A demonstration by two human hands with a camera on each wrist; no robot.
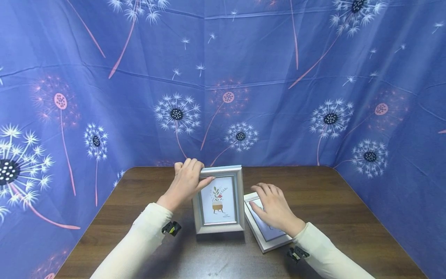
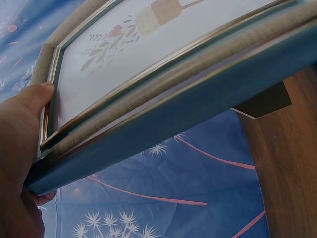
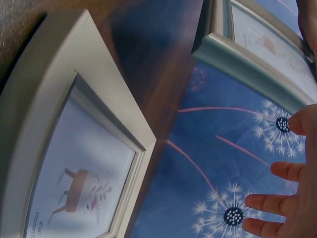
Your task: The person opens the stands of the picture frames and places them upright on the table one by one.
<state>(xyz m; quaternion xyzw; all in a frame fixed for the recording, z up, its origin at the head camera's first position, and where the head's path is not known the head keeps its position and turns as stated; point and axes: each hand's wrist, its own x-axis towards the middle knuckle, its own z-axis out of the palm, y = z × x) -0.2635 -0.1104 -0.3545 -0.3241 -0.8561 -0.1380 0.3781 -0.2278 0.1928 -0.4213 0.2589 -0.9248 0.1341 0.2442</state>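
My left hand grips a silver-grey picture frame by its upper left corner, thumb across the front and fingers behind. The frame stands upright, facing me, with a print of a potted plant on wooden legs. Part of its dark back stand shows in the left wrist view. To the right, a second, whitish picture frame lies face up on the table at a slant, with a similar print. My right hand is over it, fingers extended and spread, holding nothing; the right wrist view shows the fingertips apart from it.
Both frames are on a dark brown wooden table. A blue cloth with dandelion patterns hangs behind the table and along both sides. Small black devices are strapped at both wrists over cream sleeves.
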